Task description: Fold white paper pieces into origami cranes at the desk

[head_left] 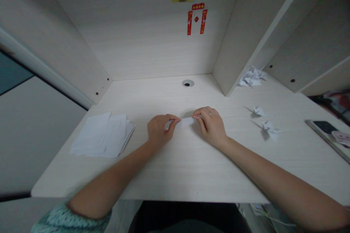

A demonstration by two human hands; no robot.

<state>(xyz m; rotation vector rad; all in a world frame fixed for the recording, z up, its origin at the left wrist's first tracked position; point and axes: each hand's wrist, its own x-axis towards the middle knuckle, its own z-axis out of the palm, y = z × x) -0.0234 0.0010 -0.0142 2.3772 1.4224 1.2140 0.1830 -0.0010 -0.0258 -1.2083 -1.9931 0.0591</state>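
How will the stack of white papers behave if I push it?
The stack of white papers would probably fan apart, since its sheets lie unevenly and no binding shows. They look thin, so likely light and floppy. Lying flat on the desk, it seems unlikely to tip.

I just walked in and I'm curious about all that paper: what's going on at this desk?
A person's left hand and right hand pinch the two ends of a narrow white paper strip over the desk. To the left lies a stack of white sheets; to the right are two small folded paper pieces, with a pile of similar ones farther back.
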